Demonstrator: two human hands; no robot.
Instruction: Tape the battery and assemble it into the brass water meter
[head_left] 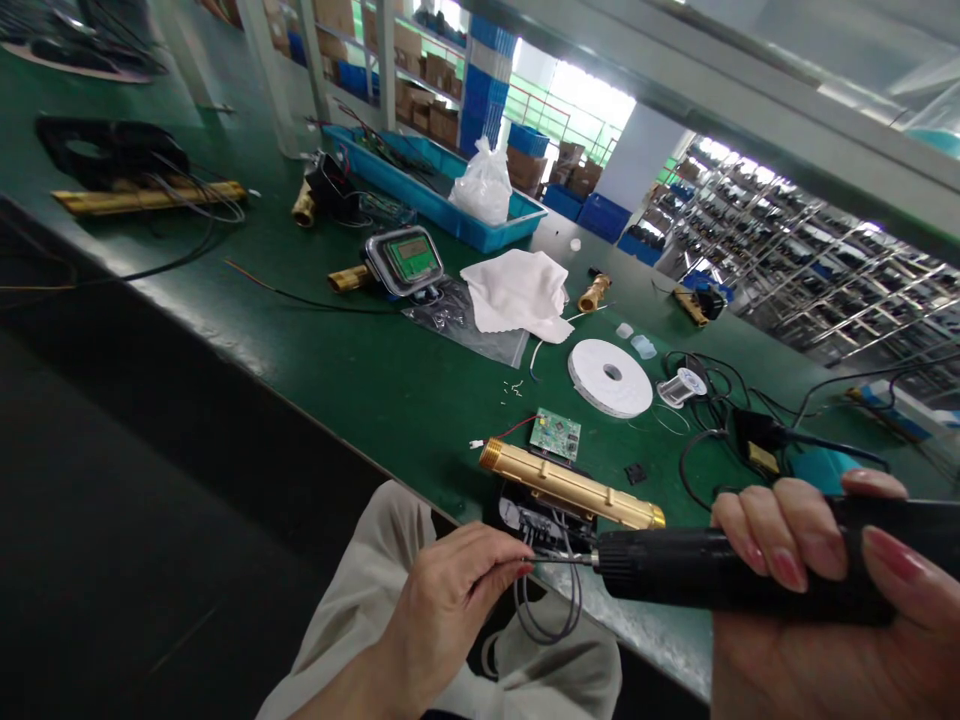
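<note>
My right hand [802, 640] grips a black electric screwdriver [720, 570], and its thin metal bit [562, 558] points left toward a black electronics housing [544, 515]. My left hand [450, 605] is pinched right beside the bit tip, at the housing's edge. Its fingers hide whatever they may hold. Grey wires [547, 610] loop down from the housing over the bench edge. A long brass pipe fitting [570, 487] lies on the housing, and a green circuit board [555, 435] sits just beyond it.
The green bench [420, 400] holds a digital meter [405, 260], white cloth [517, 295], white tape roll [610, 377], solder spool [681, 388], soldering iron [780, 435], brass fittings and a blue tray [427, 185]. Its near edge runs below my hands. Shelves stand behind.
</note>
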